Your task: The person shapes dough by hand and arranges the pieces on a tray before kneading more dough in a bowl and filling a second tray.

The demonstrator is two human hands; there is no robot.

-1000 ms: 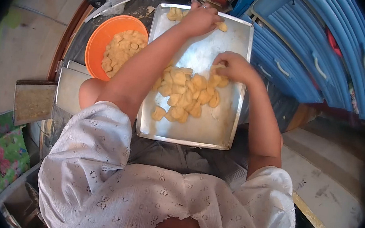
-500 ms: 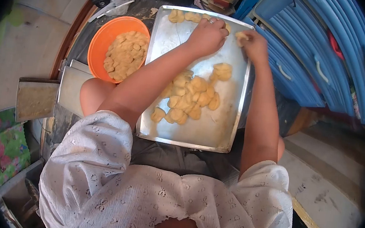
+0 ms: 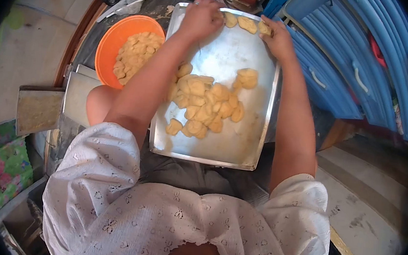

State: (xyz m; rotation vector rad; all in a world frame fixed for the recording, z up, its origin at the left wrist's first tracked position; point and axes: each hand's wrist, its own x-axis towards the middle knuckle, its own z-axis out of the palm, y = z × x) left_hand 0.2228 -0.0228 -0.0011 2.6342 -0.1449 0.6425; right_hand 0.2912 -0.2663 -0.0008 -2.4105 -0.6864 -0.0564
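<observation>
A metal baking tray (image 3: 259,108) rests across my lap. A heap of yellowish dough pieces (image 3: 199,97) lies on its near half, with a separate clump (image 3: 246,77) to the right. Along the far edge sit flattened dough pieces (image 3: 247,24) in a row. My right hand (image 3: 277,40) is at the far right corner, thumb and fingers closed on a dough piece (image 3: 264,28). My left hand (image 3: 200,20) is over the far left corner, its fingers curled down; whatever is under them is hidden.
An orange bowl (image 3: 104,51) full of dough pieces stands left of the tray. Beyond it lie a plastic bag (image 3: 134,5) and a white stick-like tool (image 3: 122,9). Blue drawers (image 3: 348,58) with pale handles rise on the right, close to my right arm.
My left hand has slid left along the far edge, uncovering dough pieces there. My right hand has brought its dough piece slightly left and farther away, onto the tray's far right corner.
</observation>
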